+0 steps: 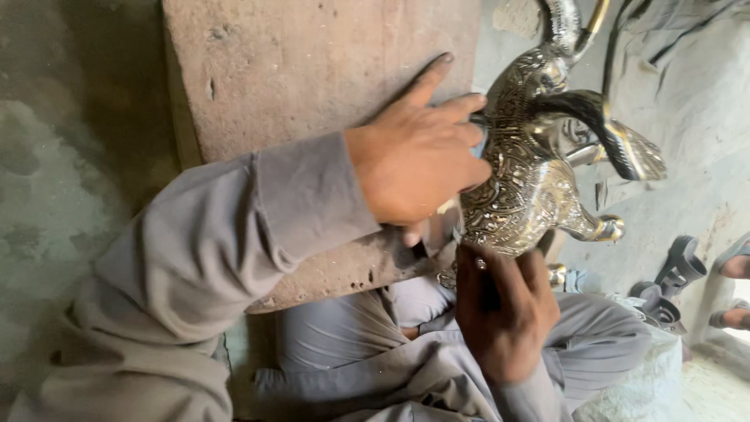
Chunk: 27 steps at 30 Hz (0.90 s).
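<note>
Your left hand (418,160) presses flat on the metal animal figurine (531,168), index finger extended onto the stone slab (297,70). Your right hand (504,312) is clamped under its base, above your lap. The figurine sits at the slab's right edge. Its body is already densely engraved and bright. The curved horn (601,125) looks smoother, brass-toned and darker. The slab is rough, pitted and reddish.
</note>
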Tool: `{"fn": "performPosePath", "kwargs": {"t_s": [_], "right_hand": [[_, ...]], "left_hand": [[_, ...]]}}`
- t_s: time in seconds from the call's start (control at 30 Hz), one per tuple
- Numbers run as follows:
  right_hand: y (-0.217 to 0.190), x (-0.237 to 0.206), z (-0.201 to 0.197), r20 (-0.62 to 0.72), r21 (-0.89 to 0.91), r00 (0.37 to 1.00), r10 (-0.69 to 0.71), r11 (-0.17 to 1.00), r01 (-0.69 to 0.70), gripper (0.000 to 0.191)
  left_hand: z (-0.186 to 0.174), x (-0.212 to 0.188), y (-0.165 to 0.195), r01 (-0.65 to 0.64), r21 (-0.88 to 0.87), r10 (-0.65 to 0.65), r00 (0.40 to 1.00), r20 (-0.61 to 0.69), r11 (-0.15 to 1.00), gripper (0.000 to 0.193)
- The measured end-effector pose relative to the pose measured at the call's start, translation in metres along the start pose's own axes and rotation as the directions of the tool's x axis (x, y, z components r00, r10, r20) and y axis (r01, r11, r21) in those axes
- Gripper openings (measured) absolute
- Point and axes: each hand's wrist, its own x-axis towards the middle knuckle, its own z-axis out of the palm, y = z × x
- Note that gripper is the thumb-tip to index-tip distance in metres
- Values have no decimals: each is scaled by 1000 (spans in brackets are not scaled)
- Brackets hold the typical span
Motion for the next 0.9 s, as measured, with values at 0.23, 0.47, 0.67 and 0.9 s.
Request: {"fn": "performPosePath", "kwargs": {"t_s": [0.23, 0.47, 0.67, 0.9], "right_hand": [[68, -90, -63, -131, 91, 940, 316, 948, -306, 34], [119, -156, -93, -238, 66, 893, 382, 924, -378, 28], [135, -184, -102, -216, 311, 810, 545, 825, -472, 33], [158, -215, -114, -276, 663, 825, 493, 719, -208, 30]], "left_hand": [[3, -38, 39, 179, 120, -154, 969, -191, 976, 26], [-25, -187, 81, 696, -37, -608, 599, -521, 717, 59], [76, -264, 72, 944, -211, -764, 62, -642, 253, 63], [144, -260, 85, 973, -226, -813, -104, -573, 35, 78]]}}
